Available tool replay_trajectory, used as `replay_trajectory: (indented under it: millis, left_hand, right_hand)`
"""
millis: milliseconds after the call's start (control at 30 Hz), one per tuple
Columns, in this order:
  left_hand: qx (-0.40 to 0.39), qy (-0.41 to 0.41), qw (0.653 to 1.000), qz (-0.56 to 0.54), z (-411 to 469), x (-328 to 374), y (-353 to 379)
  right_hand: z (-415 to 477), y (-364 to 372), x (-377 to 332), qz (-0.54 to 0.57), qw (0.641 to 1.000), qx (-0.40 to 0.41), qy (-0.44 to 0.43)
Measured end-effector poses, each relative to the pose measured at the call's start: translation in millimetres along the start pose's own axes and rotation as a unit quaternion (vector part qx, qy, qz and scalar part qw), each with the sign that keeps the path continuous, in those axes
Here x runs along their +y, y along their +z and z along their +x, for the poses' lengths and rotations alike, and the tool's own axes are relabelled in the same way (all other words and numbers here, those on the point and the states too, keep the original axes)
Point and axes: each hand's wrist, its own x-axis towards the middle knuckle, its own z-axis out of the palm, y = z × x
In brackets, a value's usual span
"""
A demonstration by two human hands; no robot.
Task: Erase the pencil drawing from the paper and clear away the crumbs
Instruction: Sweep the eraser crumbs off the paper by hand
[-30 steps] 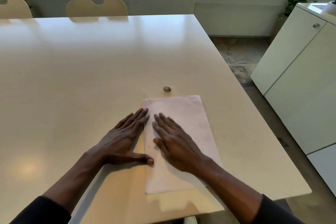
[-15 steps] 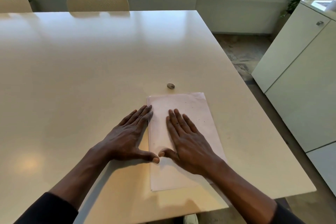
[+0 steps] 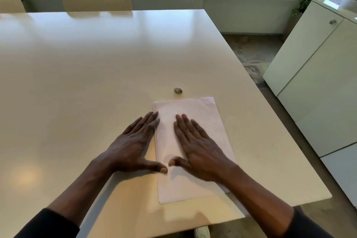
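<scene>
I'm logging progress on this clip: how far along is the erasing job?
Seemingly done: no clear pencil drawing shows on the paper, and the eraser lies untouched beyond its far edge. In hand: right hand flat on the sheet, left hand at its left edge. Left: a few dark specks on the paper.

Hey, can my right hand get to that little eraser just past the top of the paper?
Probably yes. The right hand lies flat and empty on the paper, and the eraser sits on the table just beyond the paper's far edge, with nothing between them.
</scene>
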Motion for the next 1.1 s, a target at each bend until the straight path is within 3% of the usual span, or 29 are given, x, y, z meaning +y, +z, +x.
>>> replay_trajectory:
  millis: [100,167,433,667,733,967,1100]
  left_hand:
    - [0.000,0.007,1.000,0.007,0.4,-1.9,0.5]
    - [-0.002,0.006,1.000,0.007,0.3,-2.2,0.4]
    - [-0.004,-0.004,1.000,0.003,0.5,0.3,-0.1]
    - [-0.008,-0.002,1.000,0.010,1.3,-1.4,1.1]
    - [-0.013,-0.002,1.000,0.008,2.0,-1.8,1.2]
    - [-0.004,-0.008,1.000,0.008,0.9,1.4,-0.1]
    - [-0.006,-0.006,1.000,0.003,0.4,0.9,-0.9]
  right_hand:
    - [-8.6,6.1,-24.8,0.004,0.996,-0.025,-0.087]
    - [-11.8,12.2,-27.4,-0.002,0.994,-0.027,-0.101]
    - [-17.1,1.8,22.4,-0.007,0.998,-0.024,0.056]
    - [-39.2,5.0,-41.8,0.043,0.993,-0.051,-0.094]
    - [-38.1,10.8,-38.8,0.036,0.994,-0.049,-0.090]
    - [-23.4,0.8,16.6,0.005,0.998,-0.034,0.043]
    - [-23.3,0.8,-14.8,0.027,0.999,-0.024,-0.037]
